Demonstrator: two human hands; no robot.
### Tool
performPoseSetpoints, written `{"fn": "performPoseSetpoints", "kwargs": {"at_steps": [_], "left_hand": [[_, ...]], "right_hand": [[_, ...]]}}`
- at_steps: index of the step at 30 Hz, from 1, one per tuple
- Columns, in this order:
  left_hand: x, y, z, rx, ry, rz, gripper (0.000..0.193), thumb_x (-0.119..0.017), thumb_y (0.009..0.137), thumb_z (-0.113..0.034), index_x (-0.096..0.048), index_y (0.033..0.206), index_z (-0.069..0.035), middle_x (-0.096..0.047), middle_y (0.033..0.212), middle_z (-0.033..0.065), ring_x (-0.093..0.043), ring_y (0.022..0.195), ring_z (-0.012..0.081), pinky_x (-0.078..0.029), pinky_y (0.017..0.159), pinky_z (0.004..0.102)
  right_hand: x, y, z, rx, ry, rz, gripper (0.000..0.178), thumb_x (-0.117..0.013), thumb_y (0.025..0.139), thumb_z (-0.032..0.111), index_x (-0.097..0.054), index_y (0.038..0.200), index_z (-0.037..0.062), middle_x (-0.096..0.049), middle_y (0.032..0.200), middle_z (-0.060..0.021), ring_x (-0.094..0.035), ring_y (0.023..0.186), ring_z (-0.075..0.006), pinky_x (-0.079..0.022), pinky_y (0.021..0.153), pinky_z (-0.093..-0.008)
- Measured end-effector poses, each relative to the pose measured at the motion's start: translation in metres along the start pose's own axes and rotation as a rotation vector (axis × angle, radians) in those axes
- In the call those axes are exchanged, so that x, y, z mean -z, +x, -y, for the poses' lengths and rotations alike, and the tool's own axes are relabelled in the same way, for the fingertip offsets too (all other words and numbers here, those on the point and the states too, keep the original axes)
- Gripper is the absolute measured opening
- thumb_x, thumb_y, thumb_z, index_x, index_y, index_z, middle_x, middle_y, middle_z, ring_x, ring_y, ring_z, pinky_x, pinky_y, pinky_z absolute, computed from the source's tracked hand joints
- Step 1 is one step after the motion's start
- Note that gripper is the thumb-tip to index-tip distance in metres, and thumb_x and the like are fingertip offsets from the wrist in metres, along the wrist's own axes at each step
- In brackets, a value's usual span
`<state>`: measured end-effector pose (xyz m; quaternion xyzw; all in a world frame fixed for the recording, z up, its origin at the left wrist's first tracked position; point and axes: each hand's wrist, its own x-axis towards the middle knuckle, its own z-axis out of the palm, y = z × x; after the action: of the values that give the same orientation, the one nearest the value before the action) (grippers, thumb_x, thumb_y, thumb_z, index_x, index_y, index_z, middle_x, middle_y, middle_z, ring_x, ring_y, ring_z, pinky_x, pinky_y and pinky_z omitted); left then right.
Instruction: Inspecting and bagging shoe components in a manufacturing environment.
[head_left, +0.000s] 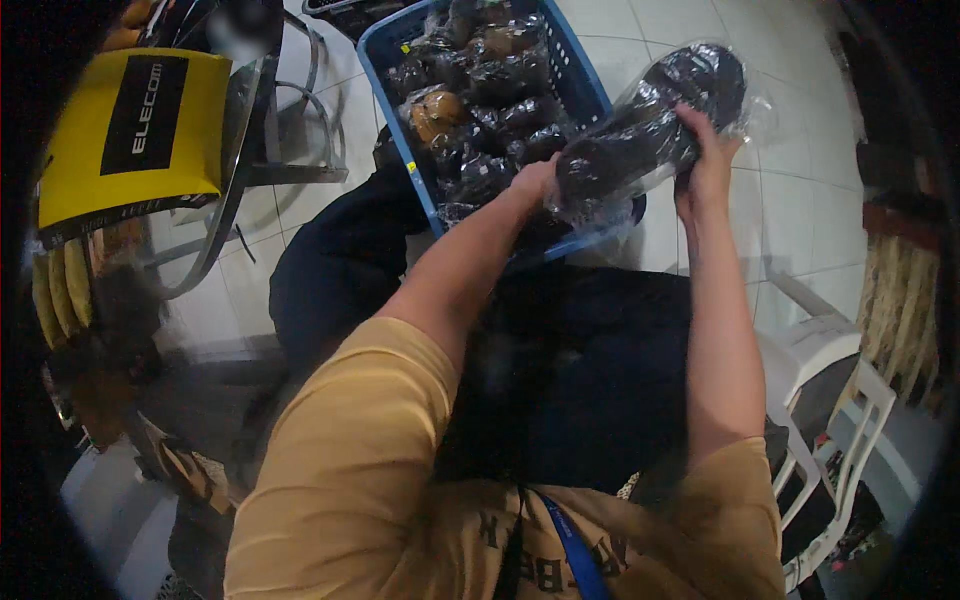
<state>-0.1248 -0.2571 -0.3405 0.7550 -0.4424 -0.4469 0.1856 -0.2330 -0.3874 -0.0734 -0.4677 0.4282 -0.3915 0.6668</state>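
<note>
Between my two hands is a dark sandal-like shoe (640, 135) in a clear, shiny plastic bag, held slanting above the right side of a blue plastic basket (582, 62). My left hand (537, 184) is closed on the bag's near left end, its fingertips partly hidden. At the far end, my right hand (708, 158) grips the bag from the right, with the thumb on top and the other fingers underneath. Inside the basket lie several more plastic-wrapped items, mostly dark, and a tan one (436, 113) shows among them.
A yellow and black cushion-like panel (130, 140) on a metal-framed chair stands at the left. At the right is a white plastic chair (825, 370). Pale floor tiles (800, 215) surround the basket, and my dark-clothed legs (590, 370) are just in front of it.
</note>
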Motion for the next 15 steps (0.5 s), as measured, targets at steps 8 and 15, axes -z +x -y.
{"fn": "performPoseSetpoints", "kwargs": {"at_steps": [8,15], "left_hand": [[0.062,-0.018,-0.013,-0.296,0.209,-0.063,0.053,-0.061,0.083,-0.022,-0.046,0.133,-0.012,-0.065,0.108,0.0200,-0.064,0.101,0.0380,-0.052,0.087,0.0448],[0.069,-0.035,-0.041,-0.269,0.208,-0.171,0.054,-0.058,0.084,-0.016,-0.047,0.136,-0.022,-0.064,0.107,0.0182,-0.065,0.092,0.0376,-0.052,0.078,0.0479]], "right_hand": [[-0.006,-0.067,-0.052,0.362,-0.676,0.241,0.118,-0.089,0.063,0.016,-0.006,0.144,0.0003,-0.037,0.139,-0.0245,-0.043,0.127,-0.0318,-0.035,0.108,-0.0381],[0.029,-0.081,-0.080,0.258,-1.030,0.277,0.115,-0.092,0.057,0.021,-0.017,0.138,-0.0062,-0.038,0.131,-0.0266,-0.043,0.125,-0.0389,-0.035,0.106,-0.0442]]}}
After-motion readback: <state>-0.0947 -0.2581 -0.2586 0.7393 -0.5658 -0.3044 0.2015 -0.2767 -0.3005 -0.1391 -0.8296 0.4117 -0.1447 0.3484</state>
